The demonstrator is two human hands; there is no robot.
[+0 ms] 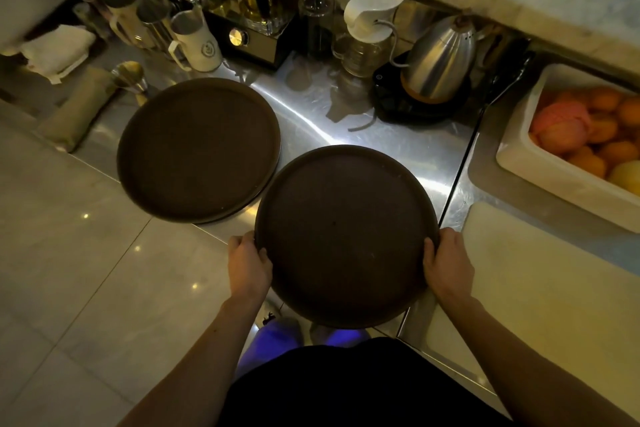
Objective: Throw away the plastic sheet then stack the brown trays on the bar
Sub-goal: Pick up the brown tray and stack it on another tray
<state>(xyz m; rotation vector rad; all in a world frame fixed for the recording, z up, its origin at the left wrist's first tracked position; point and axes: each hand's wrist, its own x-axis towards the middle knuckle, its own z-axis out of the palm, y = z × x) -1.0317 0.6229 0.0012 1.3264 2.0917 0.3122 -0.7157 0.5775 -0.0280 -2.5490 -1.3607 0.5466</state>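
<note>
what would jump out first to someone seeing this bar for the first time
Front and centre, a round brown tray is gripped at its sides by the left hand and right hand. A second brown tray lies on the steel counter to its upper left. At far right, a white tub holds bright oranges.

No legible text (pitcher (201,45) emblem blurred)

Head view, steeply down, close.
</note>
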